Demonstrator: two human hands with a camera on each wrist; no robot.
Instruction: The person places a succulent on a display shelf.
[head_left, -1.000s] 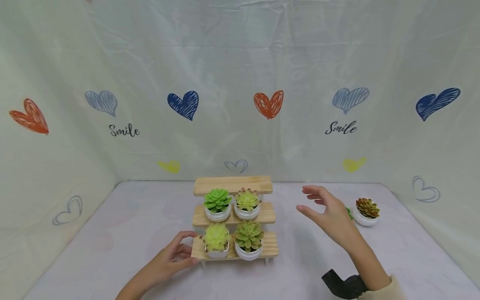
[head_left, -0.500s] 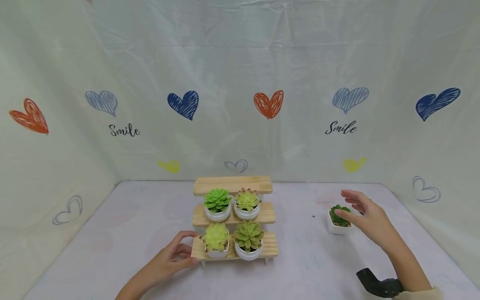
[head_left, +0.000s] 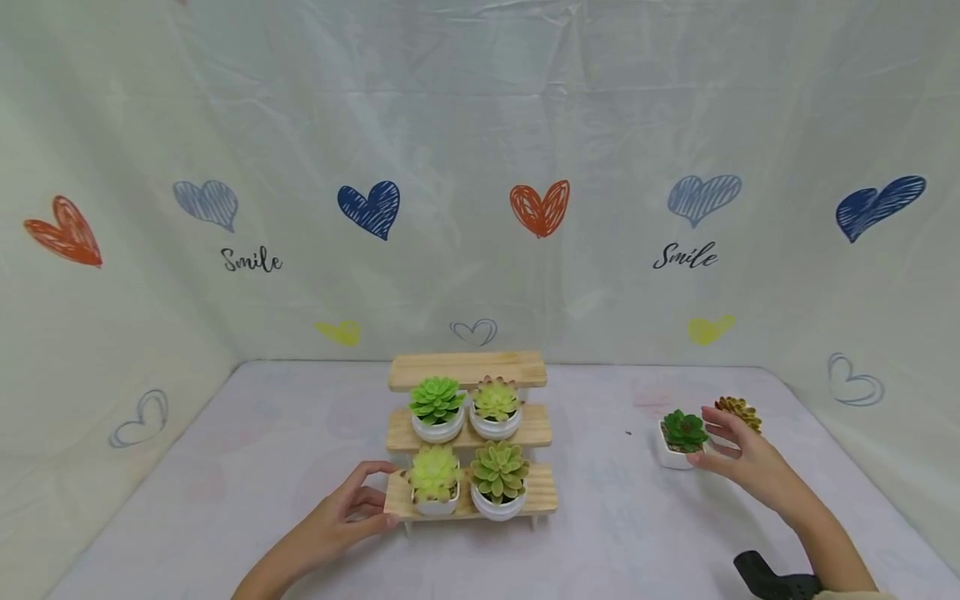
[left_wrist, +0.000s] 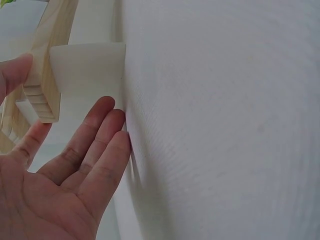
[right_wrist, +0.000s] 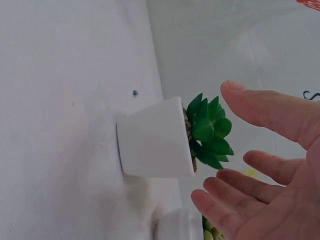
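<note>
My left hand (head_left: 333, 521) pinches the left end of the lowest plank of a three-step wooden plant stand (head_left: 468, 367), thumb and index finger on the wood, other fingers extended below it in the left wrist view. Two potted succulents, one bright green (head_left: 437, 402) and one pale with reddish tips (head_left: 495, 400), stand on the middle step. On the lowest step are a yellow-green succulent (head_left: 435, 477) and a green one (head_left: 498, 473). My right hand (head_left: 757, 471) is spread beside a dark green succulent in a square white pot (right_wrist: 155, 140), apart from the pot in the right wrist view.
A reddish-brown succulent (head_left: 738, 411) stands behind the right hand, its pot mostly hidden in the head view. A small dark speck (head_left: 627, 432) lies on the pale tabletop (head_left: 600, 517). A heart-printed curtain (head_left: 450, 275) hangs behind the table.
My right hand has moved right and lower, from between the stand and the loose pots to beside the dark green succulent. The left hand keeps its hold on the stand.
</note>
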